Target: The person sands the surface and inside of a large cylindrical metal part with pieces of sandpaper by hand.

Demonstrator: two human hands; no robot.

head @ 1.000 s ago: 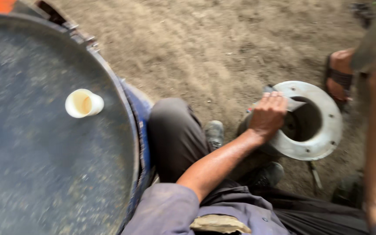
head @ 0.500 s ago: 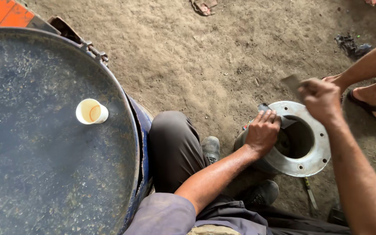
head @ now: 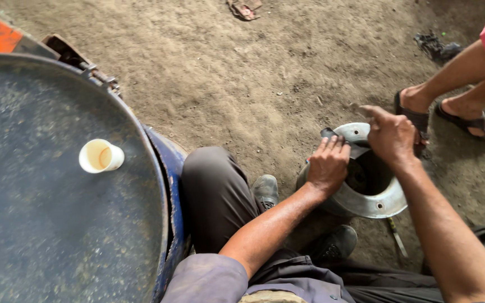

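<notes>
A grey metal flange ring (head: 378, 206) with bolt holes stands on the dirt floor in front of my knees. My left hand (head: 328, 165) lies over its near-left rim, fingers together and covering a small dark piece (head: 328, 133) on the rim. My right hand (head: 391, 136) hovers over the ring's far rim with fingers curled. Whether anything is in that hand is hidden. I am seated, with my grey trouser leg (head: 214, 196) and dark shoes (head: 266, 191) just left of the ring.
A large blue drum (head: 166, 185) fills the left side, and a small white cup (head: 101, 156) sits on its dusty lid. Another person's sandalled feet (head: 461, 120) stand right of the ring. A thin metal tool (head: 397, 238) lies on the ground beside it.
My right hand has come down from above to the ring's far rim. My left hand stays on the near rim. The view has shifted so the other person's feet show.
</notes>
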